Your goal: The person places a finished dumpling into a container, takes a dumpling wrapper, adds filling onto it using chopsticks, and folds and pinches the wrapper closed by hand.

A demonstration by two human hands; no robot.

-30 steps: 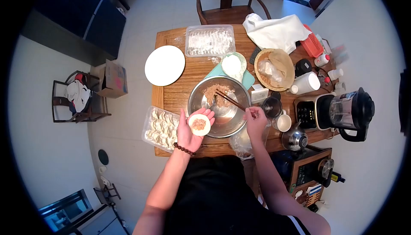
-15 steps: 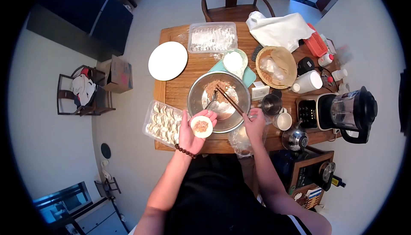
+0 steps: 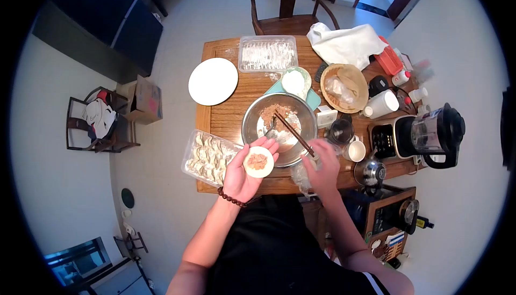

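A round dough wrapper (image 3: pixel 265 169) with meat filling (image 3: pixel 257 161) in its middle lies on my left hand (image 3: pixel 241 177), palm up. Beside the steel bowl's (image 3: pixel 248 113) near right edge is my right hand (image 3: pixel 323 167), fingers apart and slightly blurred, holding nothing. The dark chopsticks (image 3: pixel 294 132) rest in the bowl and over its rim, their near ends close to that hand. Meat filling and a spoon are inside the bowl. To the left of my left hand, a clear tray of folded dumplings (image 3: pixel 208 158) stands on the table.
A white plate (image 3: pixel 213 81) and a floured tray (image 3: pixel 267 54) stand farther back. Flour (image 3: pixel 293 82) sits in a bowl behind the steel one. On the right are a basket (image 3: pixel 359 88), a mug (image 3: pixel 355 151), a kettle (image 3: pixel 370 172) and a blender (image 3: pixel 432 131).
My right hand has let go of the chopsticks, which now lean on the bowl's rim, and its fingers have spread. My left hand has shifted slightly right with the filled wrapper.
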